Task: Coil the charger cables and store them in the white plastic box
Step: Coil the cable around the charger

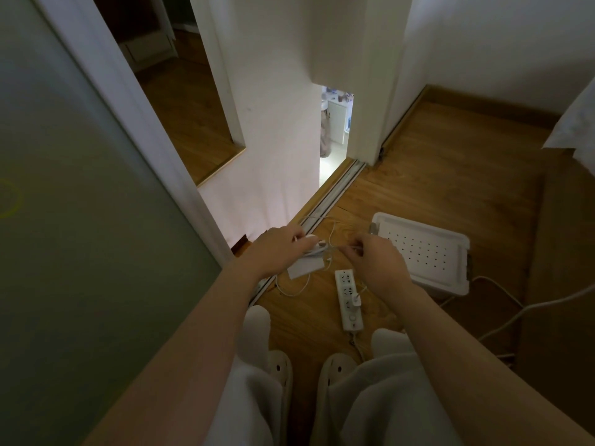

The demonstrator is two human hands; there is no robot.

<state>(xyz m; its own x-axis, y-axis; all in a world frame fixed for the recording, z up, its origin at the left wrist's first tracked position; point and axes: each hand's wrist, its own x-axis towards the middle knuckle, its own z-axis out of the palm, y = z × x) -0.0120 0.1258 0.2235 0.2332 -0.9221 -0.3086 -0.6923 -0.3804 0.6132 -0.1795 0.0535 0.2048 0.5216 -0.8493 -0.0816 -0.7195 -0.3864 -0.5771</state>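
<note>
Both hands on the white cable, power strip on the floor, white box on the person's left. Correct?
No. The head view shows the white box on the person's right, beside the right hand. The left hand grips the cable too; the power strip is on the floor.

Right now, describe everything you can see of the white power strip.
The power strip is a long white plastic bar lying flat on the wooden floor, left of the white box. It shows several sockets, a small white charger plugged in midway, a button near the near end, where its cord leaves.
</note>
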